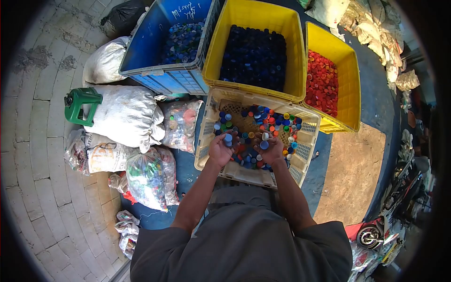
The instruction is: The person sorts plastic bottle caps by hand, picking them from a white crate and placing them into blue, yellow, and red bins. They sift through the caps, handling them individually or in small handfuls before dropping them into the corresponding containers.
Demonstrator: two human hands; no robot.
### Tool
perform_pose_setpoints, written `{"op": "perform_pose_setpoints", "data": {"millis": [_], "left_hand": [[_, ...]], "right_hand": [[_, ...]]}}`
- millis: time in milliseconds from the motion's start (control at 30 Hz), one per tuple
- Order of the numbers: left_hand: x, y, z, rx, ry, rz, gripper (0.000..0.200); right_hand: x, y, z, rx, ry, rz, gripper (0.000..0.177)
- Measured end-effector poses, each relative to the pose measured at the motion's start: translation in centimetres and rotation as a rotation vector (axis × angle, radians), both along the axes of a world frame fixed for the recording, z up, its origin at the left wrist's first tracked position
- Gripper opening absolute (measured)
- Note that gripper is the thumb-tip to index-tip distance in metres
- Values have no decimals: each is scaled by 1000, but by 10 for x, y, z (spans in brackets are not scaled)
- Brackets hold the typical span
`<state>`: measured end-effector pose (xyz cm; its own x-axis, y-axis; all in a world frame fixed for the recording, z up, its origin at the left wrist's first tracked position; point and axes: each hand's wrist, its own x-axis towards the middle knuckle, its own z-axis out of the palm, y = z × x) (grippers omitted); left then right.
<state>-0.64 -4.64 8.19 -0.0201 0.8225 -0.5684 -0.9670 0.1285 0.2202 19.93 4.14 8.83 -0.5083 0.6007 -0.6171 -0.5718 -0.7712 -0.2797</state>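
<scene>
Palm up over a cream plastic crate, my left hand holds blue bottle caps in its curled fingers. My right hand, also palm up, has a blue bottle cap and a paler one in it. Loose bottle caps in blue, red, orange, green and white lie on the crate's floor around both hands. Part of the crate's brown floor shows between the caps. My forearms hide some of the crate's near side.
Beyond the crate stand a blue bin of mixed caps, a yellow bin of dark blue caps and another yellow bin of red caps. White sacks, a green jerrycan and clear bags lie left. Cardboard is at right.
</scene>
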Motion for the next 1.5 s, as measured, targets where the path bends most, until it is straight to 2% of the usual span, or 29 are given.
{"op": "perform_pose_setpoints", "data": {"millis": [67,167,300,333,367,433,500,533,567,600,633,667,700,800,900,967,1033,1100,1167,1267,1367,1400,1500], "left_hand": [[6,5,-5,-15,-22,14,32],[19,3,-8,-72,-83,41,25],[35,-9,-19,-231,-120,58,29],[36,-11,-19,-265,-127,62,30],[34,-10,-18,-298,-133,70,32],[19,0,-4,-281,-160,144,36],[-18,27,22,-202,-197,205,37],[-46,48,44,2,-211,258,47],[-77,70,85,74,-266,303,65],[-101,88,131,176,-180,290,74],[-119,96,178,378,-130,263,92],[-137,105,208,409,-15,276,95],[-152,111,224,444,102,286,99],[-172,113,231,517,303,264,101],[-150,103,181,364,319,291,79],[-121,86,127,269,137,257,46],[-82,63,65,70,-31,239,27],[-41,35,12,-206,-59,171,24],[-8,6,-23,-358,-98,66,24],[27,-22,-34,-449,-65,-87,24],[41,-36,-34,-469,33,-243,22],[42,-37,-35,-457,76,-275,22],[35,-42,-36,-445,208,-345,21]], "right_hand": [[11,-4,-15,35,93,9,44],[17,-16,-18,16,-42,-20,45],[13,-35,-32,-96,-162,-47,32],[11,-36,-37,-100,-55,11,27],[5,-33,-43,-147,-127,5,27],[-32,-25,-15,-238,-272,-6,26],[-79,9,7,-32,-105,44,30],[-107,31,50,50,-10,30,34],[-135,52,92,127,90,16,37],[-152,75,128,213,194,22,42],[-166,96,157,323,310,41,43],[-172,105,200,348,254,35,45],[-177,112,230,377,199,29,48],[-159,136,232,539,38,-39,50],[-117,130,189,764,-270,-5,47],[-80,118,134,650,-422,30,45],[-39,89,80,468,-480,46,44],[2,54,10,455,-659,111,45],[23,17,-20,360,-887,186,38],[51,-20,-79,616,-1273,436,27],[50,-33,-94,956,-1463,485,18],[46,-28,-84,975,-1473,626,24],[26,-20,-76,1110,-1611,715,35]]}}
